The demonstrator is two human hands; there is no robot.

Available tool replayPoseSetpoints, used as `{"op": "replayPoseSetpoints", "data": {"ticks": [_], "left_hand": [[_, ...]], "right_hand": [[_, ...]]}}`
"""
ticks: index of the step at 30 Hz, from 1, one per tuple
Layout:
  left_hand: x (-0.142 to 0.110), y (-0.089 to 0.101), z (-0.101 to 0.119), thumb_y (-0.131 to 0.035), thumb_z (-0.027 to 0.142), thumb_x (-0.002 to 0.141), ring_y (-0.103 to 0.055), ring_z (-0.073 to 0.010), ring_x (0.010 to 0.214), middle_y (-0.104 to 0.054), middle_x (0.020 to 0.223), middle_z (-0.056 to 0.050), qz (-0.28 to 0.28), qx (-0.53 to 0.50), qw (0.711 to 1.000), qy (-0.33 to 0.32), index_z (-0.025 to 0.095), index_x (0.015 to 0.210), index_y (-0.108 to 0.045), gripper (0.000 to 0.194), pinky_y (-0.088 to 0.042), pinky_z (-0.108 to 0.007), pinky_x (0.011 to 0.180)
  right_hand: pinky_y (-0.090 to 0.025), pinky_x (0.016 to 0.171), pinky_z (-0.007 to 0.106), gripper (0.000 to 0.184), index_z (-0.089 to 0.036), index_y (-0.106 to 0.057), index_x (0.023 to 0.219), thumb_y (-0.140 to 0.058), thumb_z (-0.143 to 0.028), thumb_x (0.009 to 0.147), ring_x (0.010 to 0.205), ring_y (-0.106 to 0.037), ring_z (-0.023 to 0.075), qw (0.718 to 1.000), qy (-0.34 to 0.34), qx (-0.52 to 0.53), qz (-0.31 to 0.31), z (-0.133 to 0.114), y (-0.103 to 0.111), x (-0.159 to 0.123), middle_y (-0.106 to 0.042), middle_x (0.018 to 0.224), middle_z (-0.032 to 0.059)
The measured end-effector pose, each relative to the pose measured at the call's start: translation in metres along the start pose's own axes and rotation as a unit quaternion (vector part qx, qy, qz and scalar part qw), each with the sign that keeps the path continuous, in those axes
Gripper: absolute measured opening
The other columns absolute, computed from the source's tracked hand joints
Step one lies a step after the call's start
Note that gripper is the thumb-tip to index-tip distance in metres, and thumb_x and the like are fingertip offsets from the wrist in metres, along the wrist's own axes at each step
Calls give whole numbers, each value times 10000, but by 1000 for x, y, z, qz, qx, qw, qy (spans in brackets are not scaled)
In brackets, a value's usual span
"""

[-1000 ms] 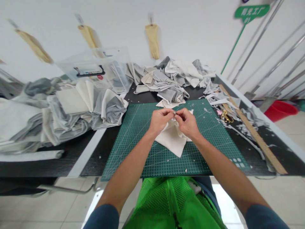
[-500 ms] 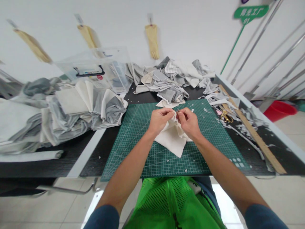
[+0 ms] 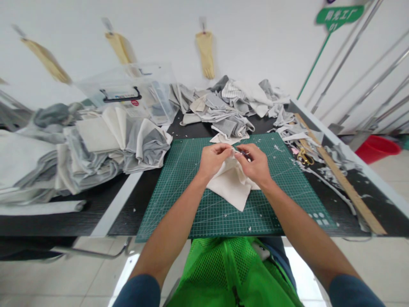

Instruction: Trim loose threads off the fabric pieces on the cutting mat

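Cream fabric piece (image 3: 231,187) — soft, light, likely limp — on the cutting mat (image 3: 191,179), top edge pinched by left hand (image 3: 213,160) and right hand (image 3: 255,165), best gripped there.

A plain white wall (image 3: 255,38) filled the upper part of the frame, with three tan gloves (image 3: 205,53) hung along it and a green sign (image 3: 339,15) on a green pole in the upper right corner, beside several slanting metal rods (image 3: 367,72). A black table (image 3: 64,217) with a white edge ran across the middle of the frame. Pale glossy floor tiles (image 3: 57,277) showed along the bottom, and a red basin (image 3: 377,147) stood at the right edge.
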State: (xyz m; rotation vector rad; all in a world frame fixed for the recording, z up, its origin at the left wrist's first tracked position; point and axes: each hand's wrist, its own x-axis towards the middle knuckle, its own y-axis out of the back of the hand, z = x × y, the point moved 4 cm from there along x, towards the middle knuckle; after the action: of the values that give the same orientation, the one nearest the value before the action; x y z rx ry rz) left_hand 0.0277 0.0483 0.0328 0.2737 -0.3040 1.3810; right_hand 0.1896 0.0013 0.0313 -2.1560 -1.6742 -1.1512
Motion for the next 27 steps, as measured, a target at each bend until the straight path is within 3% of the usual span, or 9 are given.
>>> {"op": "replayPoseSetpoints", "data": {"ticks": [4,9,27], "left_hand": [[-2,1,7,-725,250,783,-697,-160,786,-780,859,-37,2,85,995,-42,186,860,-790,119,-551,-290,788],[-6,0,16,-697,243,807,-698,-165,814,-782,881,-37,0,155,985,-77,199,867,-792,121,-545,-296,821],[-7,0,15,-712,286,811,-693,-171,805,-779,876,-39,-6,144,988,-62,198,867,-790,131,-539,-298,809]], "right_hand": [[-571,894,399,192,-235,-742,1075,-672,-314,914,984,-697,234,998,62,-31,6,-6,3,0,-758,1051,84],[-580,872,401,180,-234,-761,1046,-633,-312,945,947,-708,230,998,58,-40,8,-8,5,1,-769,1018,89],[-557,872,399,161,-228,-742,1022,-632,-295,925,936,-689,237,997,42,-67,-11,-8,7,1,-758,1003,83]]}}
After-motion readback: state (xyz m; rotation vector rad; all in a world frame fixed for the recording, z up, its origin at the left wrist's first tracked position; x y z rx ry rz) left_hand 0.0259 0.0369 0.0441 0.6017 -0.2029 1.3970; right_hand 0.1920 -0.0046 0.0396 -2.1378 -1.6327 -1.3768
